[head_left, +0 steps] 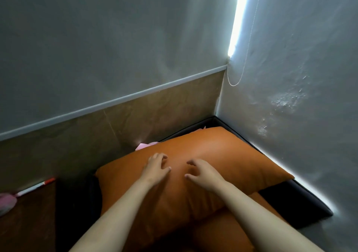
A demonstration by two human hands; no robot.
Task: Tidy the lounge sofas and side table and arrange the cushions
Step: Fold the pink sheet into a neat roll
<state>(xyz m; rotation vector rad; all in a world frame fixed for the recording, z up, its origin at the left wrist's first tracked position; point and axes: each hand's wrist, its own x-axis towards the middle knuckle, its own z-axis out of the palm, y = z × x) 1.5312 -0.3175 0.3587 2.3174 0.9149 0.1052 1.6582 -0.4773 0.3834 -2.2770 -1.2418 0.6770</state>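
- Here's the orange cushion, lying flat in the corner of the sofa, its far corner close to where the walls meet.
- My left hand is over the middle of the cushion, fingers loosely bent, gripping nothing. The tips look down on the cover, though I can't tell how firmly.
- My right hand is just right of the left one, fingers spread and softly curled, also holding nothing.
- The cover looks like smooth, slightly shiny leather, so I'd expect it to be slippery under flat palms.
- It's plump and rounded, so I judge it soft, light and easy to dent. It's nothing fragile.
- The middle gives me nothing to grip, so I'd go for the two side edges or opposite corners, where the seam gives purchase.
- Another orange seat pad sits under the cushion's near edge, and smooth cover on smooth cover may slide.
- A pink thing peeks out behind the cushion's far left edge. I can't tell what it is.
- A duster lies well to the left of the cushion.
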